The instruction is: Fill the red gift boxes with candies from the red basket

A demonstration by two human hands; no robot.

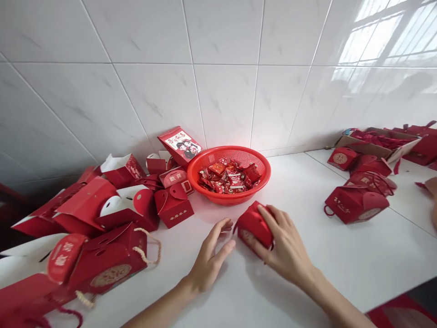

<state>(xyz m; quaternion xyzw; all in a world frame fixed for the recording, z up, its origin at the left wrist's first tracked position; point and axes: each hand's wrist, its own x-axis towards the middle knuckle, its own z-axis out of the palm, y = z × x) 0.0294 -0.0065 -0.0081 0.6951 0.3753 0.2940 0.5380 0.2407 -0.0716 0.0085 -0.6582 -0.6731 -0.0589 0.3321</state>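
In the head view, a small red box (256,223) sits tilted on the white table, just in front of a red plastic basket (229,198). My right hand (285,241) grips this box from the right, fingers over its top and side. To the left of the box is my left hand (210,255), its fingers apart and nothing between them. A dark ribbon end shows at the box's left side, near my left fingertips. Many red-wrapped sweets (232,176) lie in the basket.
Several red boxes (112,264), some open, crowd the left side; one (174,207) stands beside the basket. More closed boxes (357,202) are on the right, before a carton (404,148) of red items. Part of another person's arm (430,191) shows at the right edge.
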